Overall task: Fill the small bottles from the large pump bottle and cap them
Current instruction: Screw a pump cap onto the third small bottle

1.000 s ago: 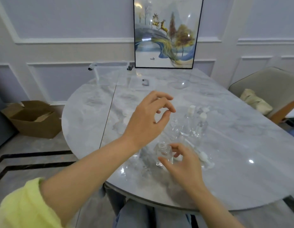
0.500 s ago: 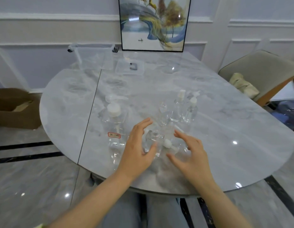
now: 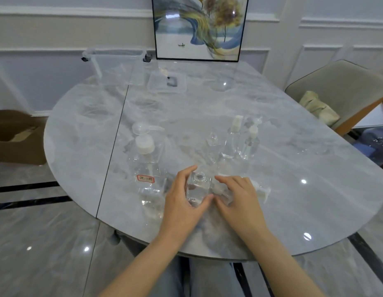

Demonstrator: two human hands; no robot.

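A small clear bottle [image 3: 198,188] with an open neck stands near the table's front edge. My left hand [image 3: 183,199] grips it, thumb in front and fingers behind. My right hand [image 3: 237,198] is just to its right, fingers curled down over a pump cap [image 3: 262,190] that lies on the table; only its white head shows past the hand. The large pump bottle [image 3: 146,168], clear with a red label, stands left of my left hand. Two capped small bottles [image 3: 231,140] [image 3: 249,144] and a clear-topped one [image 3: 212,146] stand behind.
The grey marble table [image 3: 293,168] has a seam on its left side. A clear storage box [image 3: 117,65] and its lid [image 3: 167,82] sit at the back beside a framed picture [image 3: 199,28]. A chair [image 3: 340,93] is at the right, a cardboard box [image 3: 14,136] on the floor left.
My left hand came down from the air and closed around the small open bottle. My right hand let go of that bottle and moved right onto the pump cap. The view tilted down.
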